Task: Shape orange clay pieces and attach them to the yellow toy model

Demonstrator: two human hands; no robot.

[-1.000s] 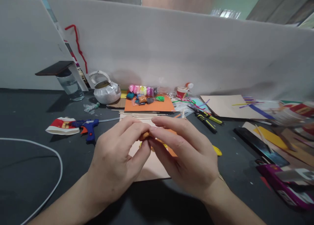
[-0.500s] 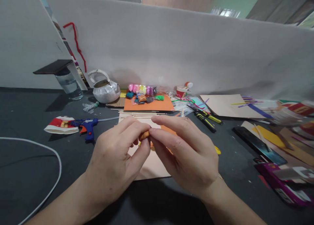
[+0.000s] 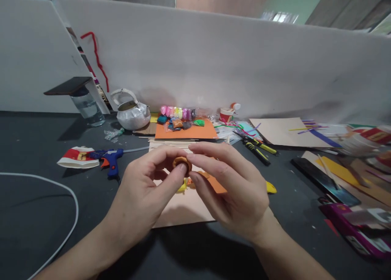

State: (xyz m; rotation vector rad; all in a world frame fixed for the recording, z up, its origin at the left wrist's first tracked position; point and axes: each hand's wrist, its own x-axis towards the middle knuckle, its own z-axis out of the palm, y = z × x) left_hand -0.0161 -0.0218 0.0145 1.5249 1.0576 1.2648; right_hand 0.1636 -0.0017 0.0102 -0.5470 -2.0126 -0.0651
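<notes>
Between my hands is a small orange-brown piece of modelling clay (image 3: 178, 160), shaped like a shallow cup. My left hand (image 3: 140, 190) pinches it, thumb pressed into the hollow and fingers curled behind. The fingertips of my right hand (image 3: 238, 186) close on the clay's right edge. Below them lies a pale sheet of card (image 3: 183, 214), bearing an orange paper piece (image 3: 215, 185) and a small yellow shape (image 3: 182, 187), both partly hidden by my fingers. A yellow object (image 3: 271, 187) shows past my right hand.
A blue glue gun (image 3: 112, 159) rests by a crushed paper cup (image 3: 80, 157) on the left. Behind are a silver kettle-like pot (image 3: 133, 116), bagged clay (image 3: 179, 111) and pliers (image 3: 255, 150). A phone (image 3: 324, 180) and a purple tool (image 3: 351, 231) lie to the right.
The clay has been turned so its hollow side faces me, with my left thumb now inside it. My right fingertips have shifted slightly along its edge.
</notes>
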